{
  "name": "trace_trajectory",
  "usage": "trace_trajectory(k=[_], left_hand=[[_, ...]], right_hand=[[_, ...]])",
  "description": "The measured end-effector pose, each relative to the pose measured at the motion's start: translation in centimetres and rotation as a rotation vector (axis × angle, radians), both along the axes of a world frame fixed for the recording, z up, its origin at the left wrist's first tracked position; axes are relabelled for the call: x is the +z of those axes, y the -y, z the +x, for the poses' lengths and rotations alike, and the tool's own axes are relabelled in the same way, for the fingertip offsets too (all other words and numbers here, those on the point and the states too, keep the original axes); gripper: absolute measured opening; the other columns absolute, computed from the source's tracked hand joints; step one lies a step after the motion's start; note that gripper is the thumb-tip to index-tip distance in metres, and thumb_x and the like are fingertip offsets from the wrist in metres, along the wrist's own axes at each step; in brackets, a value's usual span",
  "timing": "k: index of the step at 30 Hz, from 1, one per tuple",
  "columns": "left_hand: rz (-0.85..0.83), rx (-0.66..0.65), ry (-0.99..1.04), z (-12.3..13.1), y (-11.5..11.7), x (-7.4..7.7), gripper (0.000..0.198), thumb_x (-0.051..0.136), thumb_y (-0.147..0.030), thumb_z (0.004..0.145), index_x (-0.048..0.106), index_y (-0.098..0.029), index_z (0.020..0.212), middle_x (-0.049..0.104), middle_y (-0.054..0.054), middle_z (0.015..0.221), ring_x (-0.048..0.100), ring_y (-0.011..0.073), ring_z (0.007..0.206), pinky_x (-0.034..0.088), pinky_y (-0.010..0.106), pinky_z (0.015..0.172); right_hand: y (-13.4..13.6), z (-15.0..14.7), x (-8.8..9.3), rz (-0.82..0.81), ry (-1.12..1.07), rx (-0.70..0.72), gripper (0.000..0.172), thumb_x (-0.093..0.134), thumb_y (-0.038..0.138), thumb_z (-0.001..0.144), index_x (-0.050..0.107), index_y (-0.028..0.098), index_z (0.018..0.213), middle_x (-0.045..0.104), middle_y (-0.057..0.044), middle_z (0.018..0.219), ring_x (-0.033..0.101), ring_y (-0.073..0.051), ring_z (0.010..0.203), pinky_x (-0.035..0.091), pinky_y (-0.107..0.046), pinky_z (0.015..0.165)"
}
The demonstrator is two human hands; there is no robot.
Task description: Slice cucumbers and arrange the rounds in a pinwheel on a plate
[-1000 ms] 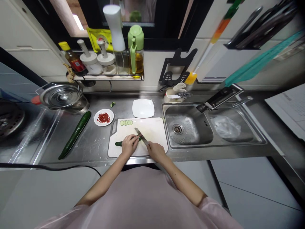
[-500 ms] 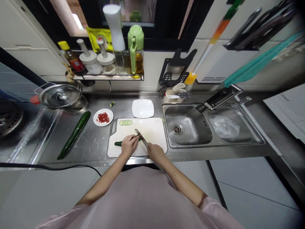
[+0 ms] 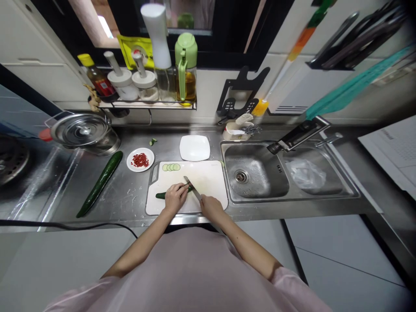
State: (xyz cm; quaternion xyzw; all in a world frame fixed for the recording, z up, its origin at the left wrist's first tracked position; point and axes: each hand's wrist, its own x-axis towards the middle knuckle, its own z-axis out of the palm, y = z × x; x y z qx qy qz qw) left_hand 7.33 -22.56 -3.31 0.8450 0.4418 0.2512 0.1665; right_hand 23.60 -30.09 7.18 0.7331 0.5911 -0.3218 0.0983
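Observation:
On the white cutting board (image 3: 211,173), my left hand (image 3: 176,197) is closed over a dark green cucumber (image 3: 160,196), whose left end sticks out past the fingers. My right hand (image 3: 212,209) grips the handle of a kitchen knife (image 3: 194,189). The blade slants across the cucumber's right end, close to my left fingertips. Several pale cucumber slices (image 3: 171,167) overlap in a row near the board's top left. Behind the board stands a white square plate (image 3: 195,147). A round white plate (image 3: 130,166) with chopped red pieces is to the left.
A whole cucumber (image 3: 100,184) lies on the steel counter at left, by a lidded pot (image 3: 108,142). Green scraps (image 3: 152,141) lie behind the round plate. At right is a double sink (image 3: 256,173) with a faucet (image 3: 299,135). Bottles stand on a wall rack (image 3: 147,104).
The view has shifted very slightly. Both hands, the knife and the cucumber stay in nearly the same place.

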Motion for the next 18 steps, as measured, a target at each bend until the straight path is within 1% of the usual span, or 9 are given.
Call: trace_trajectory(k=[9,13,18], left_hand=[[0.04,-0.005,0.008,0.05,0.04,-0.11,0.025,0.051,-0.03,0.093,0.071,-0.026,0.107,0.068,0.006,0.104,0.059,0.0189,0.094,0.048,0.033,0.083],[0.067,-0.006,0.011,0.07,0.04,-0.06,0.025,0.051,-0.03,0.093,0.071,-0.025,0.107,0.068,0.006,0.104,0.059,0.0187,0.093,0.048,0.033,0.081],[0.069,-0.017,0.024,0.05,-0.05,0.0,0.024,0.051,-0.03,0.093,0.071,-0.025,0.107,0.068,0.006,0.103,0.059,0.0186,0.095,0.048,0.033,0.083]], right_hand=[[0.86,-0.02,-0.07,-0.018,-0.01,-0.018,0.03,0.034,0.022,0.097,0.059,0.015,0.112,0.069,-0.015,0.1,0.065,-0.024,0.095,0.041,-0.03,0.074],[0.32,-0.27,-0.33,-0.025,-0.001,-0.008,0.03,0.034,0.022,0.096,0.059,0.015,0.111,0.069,-0.015,0.1,0.065,-0.024,0.096,0.041,-0.029,0.073],[0.06,-0.34,-0.81,0.005,0.0,-0.006,0.029,0.033,0.02,0.096,0.058,0.015,0.111,0.07,-0.014,0.099,0.066,-0.024,0.095,0.042,-0.03,0.072]])
